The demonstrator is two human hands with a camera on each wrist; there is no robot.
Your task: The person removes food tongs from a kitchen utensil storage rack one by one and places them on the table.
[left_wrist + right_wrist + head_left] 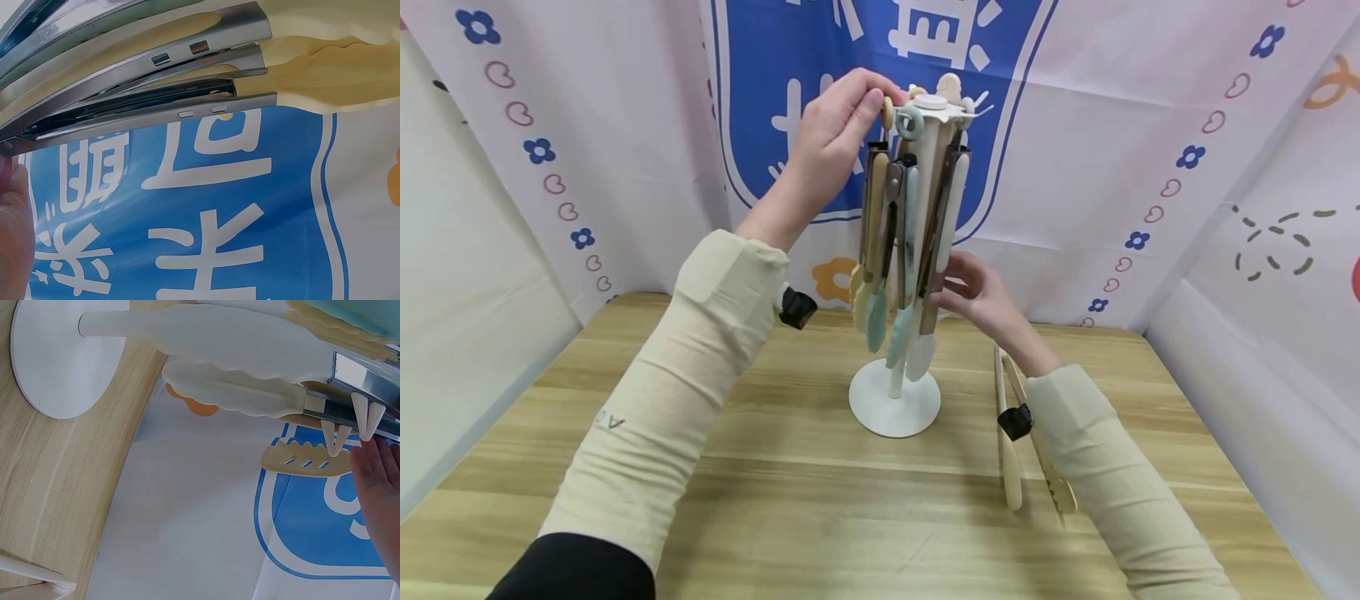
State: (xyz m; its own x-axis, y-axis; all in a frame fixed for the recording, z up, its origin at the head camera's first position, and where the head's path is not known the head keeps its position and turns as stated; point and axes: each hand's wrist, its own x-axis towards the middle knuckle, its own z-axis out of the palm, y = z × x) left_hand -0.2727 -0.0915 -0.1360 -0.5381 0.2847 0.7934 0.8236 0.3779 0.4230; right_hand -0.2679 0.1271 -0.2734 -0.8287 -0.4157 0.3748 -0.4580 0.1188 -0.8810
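Observation:
Several kitchen tongs hang in a cluster on a white stand [895,410] with a round base. At the stand's top, my left hand [842,125] pinches the yellow ring [887,113] on the end of the yellow-tipped tongs [337,69]. Lower on the right side of the cluster, my right hand [981,292] grips the metal arms of the white-tipped tongs [921,357]. In the right wrist view, beige prongs [337,436] and a slotted beige piece [306,459] show by the fingers. Green-tipped tongs [876,321] hang in front.
A pair of beige tongs [1011,467] lies on the wooden table [760,500], partly behind my right forearm. Behind the table hangs a white cloth with a blue printed panel [820,50]; pale cloth walls flank both sides.

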